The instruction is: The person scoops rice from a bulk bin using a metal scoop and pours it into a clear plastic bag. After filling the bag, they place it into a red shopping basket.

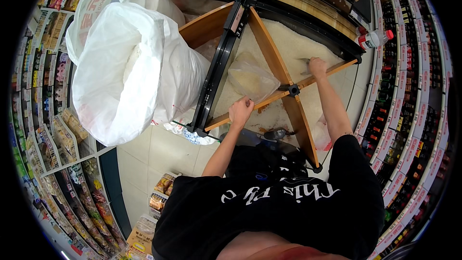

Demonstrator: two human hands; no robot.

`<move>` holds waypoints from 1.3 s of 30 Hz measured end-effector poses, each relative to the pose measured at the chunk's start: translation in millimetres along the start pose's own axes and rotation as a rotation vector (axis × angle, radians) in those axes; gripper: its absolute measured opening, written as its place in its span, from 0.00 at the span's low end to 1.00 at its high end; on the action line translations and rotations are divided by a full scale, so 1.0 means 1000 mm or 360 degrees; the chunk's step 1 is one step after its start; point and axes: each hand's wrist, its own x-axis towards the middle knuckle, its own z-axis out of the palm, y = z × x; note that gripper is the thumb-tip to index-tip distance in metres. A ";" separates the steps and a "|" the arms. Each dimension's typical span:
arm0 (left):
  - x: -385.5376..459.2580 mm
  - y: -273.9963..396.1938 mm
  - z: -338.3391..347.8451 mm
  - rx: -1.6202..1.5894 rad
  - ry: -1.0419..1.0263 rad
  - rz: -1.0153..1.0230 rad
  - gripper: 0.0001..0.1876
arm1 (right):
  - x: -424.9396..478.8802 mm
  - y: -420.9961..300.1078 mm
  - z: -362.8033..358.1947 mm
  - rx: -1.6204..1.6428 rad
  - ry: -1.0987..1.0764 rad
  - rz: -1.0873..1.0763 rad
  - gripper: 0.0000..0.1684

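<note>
My right hand holds a metal scoop low over the white rice in the far right compartment of a bin. My left hand is closed at the edge of a clear plastic bag, beside the near wooden divider. Pale grain fills part of the bag, which rests in the left compartment. A second scoop lies in the nearest compartment, among sparse grain and reddish-brown bits.
A large open white woven sack stands left of the bin's black frame. Wooden dividers meet at a black hub. A red-capped bottle stands by the right corner. Stocked shelves line both sides.
</note>
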 end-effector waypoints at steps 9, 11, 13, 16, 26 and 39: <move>-0.001 -0.002 0.002 0.0022 -0.0003 -0.0013 0.13 | -0.018 -0.002 -0.046 0.0584 -0.0446 0.0333 0.12; -0.001 -0.002 0.003 0.0004 -0.0010 -0.0018 0.13 | -0.015 0.011 -0.048 0.0899 -0.0581 0.0390 0.11; -0.001 -0.001 0.002 0.0003 -0.0024 -0.0031 0.14 | -0.016 0.018 -0.049 0.1118 -0.0638 0.0416 0.12; -0.001 -0.001 0.001 0.0007 -0.0046 -0.0038 0.14 | -0.023 0.028 -0.046 0.1355 -0.0615 0.0465 0.14; -0.002 0.001 -0.002 0.0023 0.0022 0.0022 0.11 | -0.075 0.020 -0.048 0.2528 -0.0489 0.0662 0.15; -0.003 0.004 -0.004 0.0011 -0.0003 0.0026 0.12 | -0.099 0.003 -0.045 0.2392 -0.0158 0.0345 0.15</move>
